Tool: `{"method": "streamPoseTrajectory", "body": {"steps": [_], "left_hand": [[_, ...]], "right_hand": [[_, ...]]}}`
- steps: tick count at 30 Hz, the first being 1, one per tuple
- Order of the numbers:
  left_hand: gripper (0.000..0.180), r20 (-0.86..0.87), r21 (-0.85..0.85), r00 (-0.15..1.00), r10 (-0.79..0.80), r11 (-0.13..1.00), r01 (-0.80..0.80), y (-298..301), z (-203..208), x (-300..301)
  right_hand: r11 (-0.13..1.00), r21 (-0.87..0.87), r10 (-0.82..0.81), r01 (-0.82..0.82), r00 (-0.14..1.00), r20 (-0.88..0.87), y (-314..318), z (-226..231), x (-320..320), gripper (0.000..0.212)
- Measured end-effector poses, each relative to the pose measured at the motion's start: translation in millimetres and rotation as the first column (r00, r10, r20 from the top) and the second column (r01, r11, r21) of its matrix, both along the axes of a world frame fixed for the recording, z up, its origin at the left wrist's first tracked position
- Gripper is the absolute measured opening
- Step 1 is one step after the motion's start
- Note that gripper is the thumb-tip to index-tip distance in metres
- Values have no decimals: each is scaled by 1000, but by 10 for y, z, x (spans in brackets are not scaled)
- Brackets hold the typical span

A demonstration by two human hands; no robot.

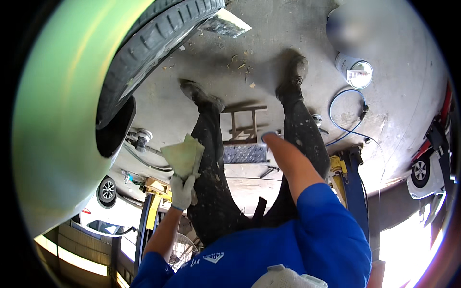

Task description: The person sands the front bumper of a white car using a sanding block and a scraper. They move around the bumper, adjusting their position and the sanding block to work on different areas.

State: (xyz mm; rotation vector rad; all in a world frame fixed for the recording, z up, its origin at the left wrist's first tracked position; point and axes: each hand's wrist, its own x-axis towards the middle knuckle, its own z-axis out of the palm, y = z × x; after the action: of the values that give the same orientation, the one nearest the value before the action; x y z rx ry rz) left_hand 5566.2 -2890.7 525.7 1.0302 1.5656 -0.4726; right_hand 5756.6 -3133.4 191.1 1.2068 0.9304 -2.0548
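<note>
My left hand [182, 192], in a pale work glove, is closed around the lower end of some flat, stiff, pale green sheets [180, 157]. The sheets overlap and fan out above the glove, in front of my dark trouser leg. My right forearm [291, 162] reaches up between my legs. At its end only a bluish-white cuff edge shows, so the right fingers are hidden and I cannot see what they hold. To the left rises a pale green car body panel [53, 110] with a black tyre [153, 48] beside it.
A wooden stool-like frame [246, 109] stands between my feet. Nearby lie a power sander [140, 138], a looped blue hose [331, 108] and a smeared flat board [228, 23]. A metal can [346, 65] is at far right. Lift posts [356, 187] and parked cars are behind.
</note>
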Motion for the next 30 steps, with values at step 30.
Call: {"method": "streamPoseTrajectory", "body": {"steps": [30], "left_hand": [[29, 20, 951, 983, -182, 307, 38, -182, -860, -1022]], "right_hand": [[27, 991, 128, -131, 984, 127, 2734, 1738, 630, 37]]}}
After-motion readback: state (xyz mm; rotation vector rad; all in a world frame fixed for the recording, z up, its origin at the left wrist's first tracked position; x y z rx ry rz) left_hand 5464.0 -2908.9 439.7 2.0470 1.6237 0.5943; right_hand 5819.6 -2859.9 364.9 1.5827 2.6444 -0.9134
